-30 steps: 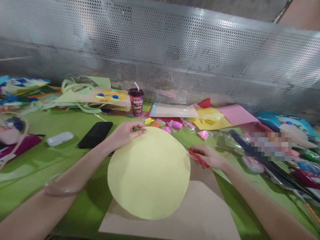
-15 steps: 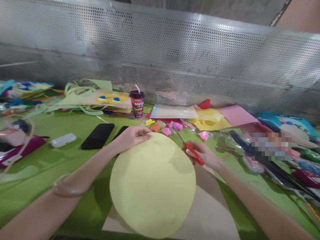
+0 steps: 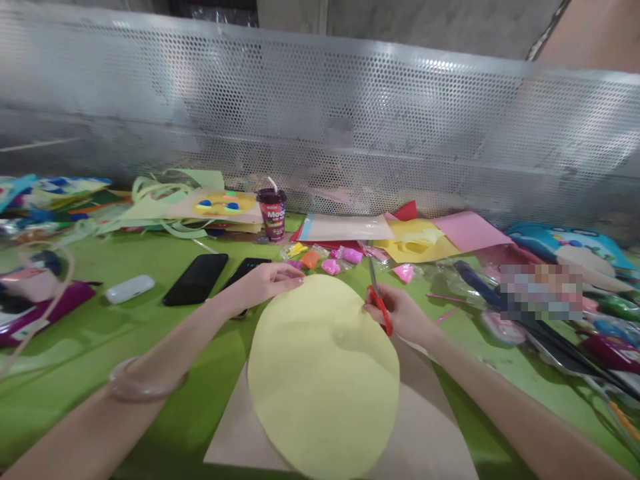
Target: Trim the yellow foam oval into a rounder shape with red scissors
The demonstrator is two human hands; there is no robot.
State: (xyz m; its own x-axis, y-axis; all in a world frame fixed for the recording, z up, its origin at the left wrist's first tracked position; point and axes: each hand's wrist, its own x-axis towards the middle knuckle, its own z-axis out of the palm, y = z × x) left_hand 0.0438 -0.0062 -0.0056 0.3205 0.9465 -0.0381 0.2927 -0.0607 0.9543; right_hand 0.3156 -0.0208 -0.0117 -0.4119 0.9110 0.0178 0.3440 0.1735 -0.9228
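Note:
A large round piece of yellow paper [image 3: 325, 373] is in front of me, above a pale beige sheet [image 3: 425, 413] on the green table. With fingers at its upper left edge, my left hand [image 3: 270, 283] grips the yellow paper circle; the thumb is hidden. My right hand [image 3: 400, 313] is closed around red-handled scissors [image 3: 380, 307], blades pointing up and away, beside the circle's upper right edge. Whether the right fingers also touch the paper is unclear. A phone [image 3: 245, 273] lies partly behind my left hand.
A black phone [image 3: 196, 280] and a white case [image 3: 130, 289] lie to the left. Beyond the circle are small clay packets [image 3: 330, 267], a lidded cup with a straw [image 3: 273, 217] and coloured papers [image 3: 415, 240]. Bags and packets crowd the right. A perforated metal panel [image 3: 320, 113] stands behind.
The yellow circle has shifted right and looks narrower, as if turned or tilted. My left hand's fingers are straighter at its edge. The scissors now point more directly away from me.

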